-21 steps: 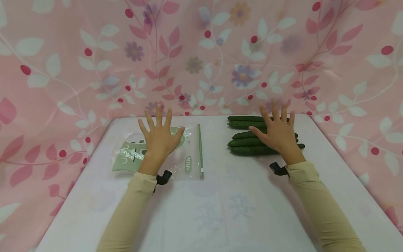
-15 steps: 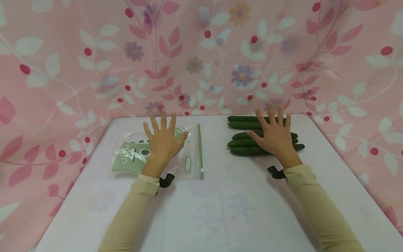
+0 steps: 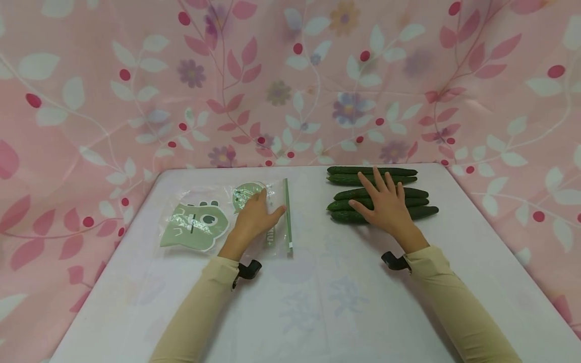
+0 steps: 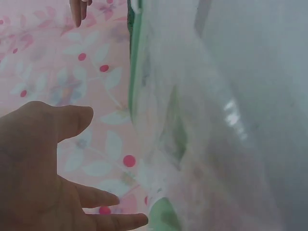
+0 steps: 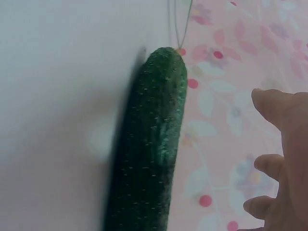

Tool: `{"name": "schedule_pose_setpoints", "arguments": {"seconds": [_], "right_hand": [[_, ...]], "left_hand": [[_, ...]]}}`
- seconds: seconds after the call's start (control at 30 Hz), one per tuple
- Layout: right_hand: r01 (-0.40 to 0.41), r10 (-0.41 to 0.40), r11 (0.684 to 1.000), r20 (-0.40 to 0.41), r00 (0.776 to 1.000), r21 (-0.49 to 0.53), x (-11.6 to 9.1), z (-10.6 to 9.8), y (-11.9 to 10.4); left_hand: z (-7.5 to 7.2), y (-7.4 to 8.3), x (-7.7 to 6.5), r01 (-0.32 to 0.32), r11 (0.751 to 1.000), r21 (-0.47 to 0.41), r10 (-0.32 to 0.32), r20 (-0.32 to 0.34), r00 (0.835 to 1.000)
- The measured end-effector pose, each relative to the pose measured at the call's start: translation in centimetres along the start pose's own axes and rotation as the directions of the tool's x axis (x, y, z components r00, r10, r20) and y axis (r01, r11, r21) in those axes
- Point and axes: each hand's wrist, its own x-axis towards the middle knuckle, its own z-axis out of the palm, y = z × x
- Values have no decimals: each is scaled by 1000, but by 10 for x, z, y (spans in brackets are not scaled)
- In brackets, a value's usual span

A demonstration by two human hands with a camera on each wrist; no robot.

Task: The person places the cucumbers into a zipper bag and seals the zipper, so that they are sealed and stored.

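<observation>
A clear plastic zip bag (image 3: 195, 229) with green cartoon prints and a green slider strip (image 3: 289, 217) lies flat on the table's left half. My left hand (image 3: 255, 218) is over its right part, thumb spread toward the strip. In the left wrist view, a gap shows between the left hand (image 4: 31, 159) and the bag (image 4: 192, 125). Several dark green cucumbers (image 3: 424, 212) lie side by side in two groups on the right. Above the nearer group, my right hand (image 3: 388, 207) has its fingers spread. The right wrist view shows one cucumber (image 5: 149, 139) beside that hand (image 5: 294, 144), apart from it.
A white cloth covers the table (image 3: 313, 302). Behind it hangs a pink floral curtain (image 3: 281, 75). A black wrist camera (image 3: 249, 269) sits at the left cuff, and another camera (image 3: 395, 261) at the right cuff.
The left hand has moved right and toward the person, over the bag, with its fingers lowering. My right hand has moved slightly left and nearer over the cucumbers. Bag and cucumbers stay put.
</observation>
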Motion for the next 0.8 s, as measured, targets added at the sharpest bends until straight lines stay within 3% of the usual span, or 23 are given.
{"name": "schedule_pose_setpoints", "arguments": {"seconds": [0.17,0.47,0.8], "right_hand": [[2,-2,1000,9,1000,21,-6,6,5],[27,-24,997,-37,999,68,-11,12,13],[83,-59,978,-126,990,190,-17,16,35]], "left_hand": [[12,-2,2,43,999,10,-43,28,999],[31,4,2,83,990,115,-79,-44,996],[32,5,-1,85,990,113,-74,-93,993]]}}
